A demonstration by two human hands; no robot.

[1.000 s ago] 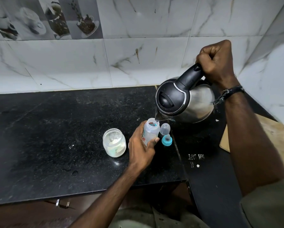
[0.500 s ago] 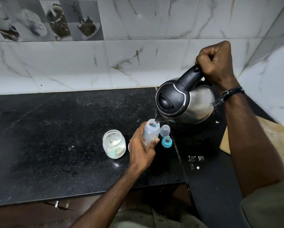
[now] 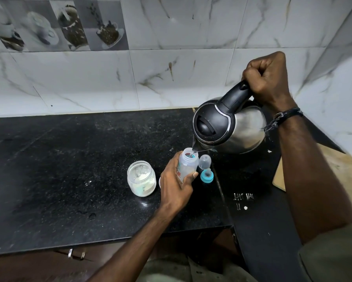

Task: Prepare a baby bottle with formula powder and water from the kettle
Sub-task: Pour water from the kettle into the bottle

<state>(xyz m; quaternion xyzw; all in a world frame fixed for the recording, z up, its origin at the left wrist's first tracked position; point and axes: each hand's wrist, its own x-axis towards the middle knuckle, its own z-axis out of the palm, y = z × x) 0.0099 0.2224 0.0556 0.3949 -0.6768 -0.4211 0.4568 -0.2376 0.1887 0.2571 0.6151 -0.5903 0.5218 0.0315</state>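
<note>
A small translucent baby bottle (image 3: 188, 163) stands open on the black counter (image 3: 69, 169), and my left hand (image 3: 176, 188) grips its body. My right hand (image 3: 266, 78) grips the black handle of a steel kettle (image 3: 230, 127) tilted over the bottle, its spout just above the bottle's mouth. A thin stream of water runs into the bottle. The clear bottle cap (image 3: 205, 161) and the blue teat ring (image 3: 207, 176) lie just right of the bottle. An open glass jar of white formula powder (image 3: 141, 181) stands to the left of my left hand.
A wooden board (image 3: 342, 165) lies on the counter to the right, partly under my right arm. Marble-tiled walls close the back and the right side. White chalk marks (image 3: 243, 197) sit on the dark right counter section. A drawer handle (image 3: 76, 255) shows below the counter edge.
The kettle's spout has come down closer to the bottle's mouth and the water stream keeps running. Both hands keep their grips; the bottle has not moved.
</note>
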